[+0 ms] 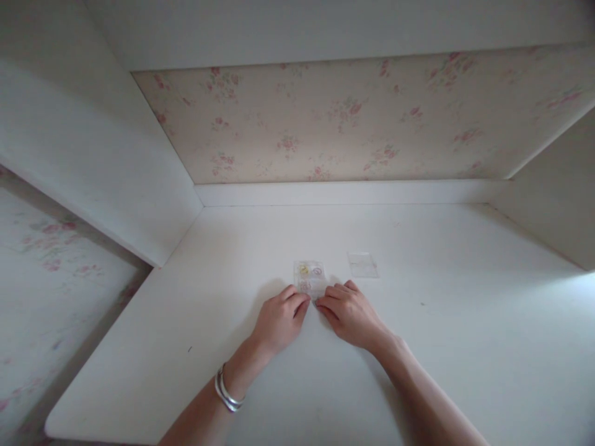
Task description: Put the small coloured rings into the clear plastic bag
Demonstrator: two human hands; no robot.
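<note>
A small clear plastic compartment box (310, 271) lies flat on the white desk, with little yellow and reddish loop-shaped pieces in several of its sections. At its near left edge, my left hand (280, 317) is closed, fingertips pressed together against the box. My right hand (348, 311) is closed at the near right corner, its thumb and fingers pinched; what sits between the tips is too small to make out. The fingers cover the near edge of the box. Just beyond my right hand lies a clear flat plastic piece (364, 265), resembling a lid.
The white desktop (223, 260) runs back to a low ledge (353, 192) under floral wallpaper (344, 118). White panels stand at left (93, 124) and right (558, 192). A tiny dark sliver (189, 349) and a small speck (423, 304) lie on the desk.
</note>
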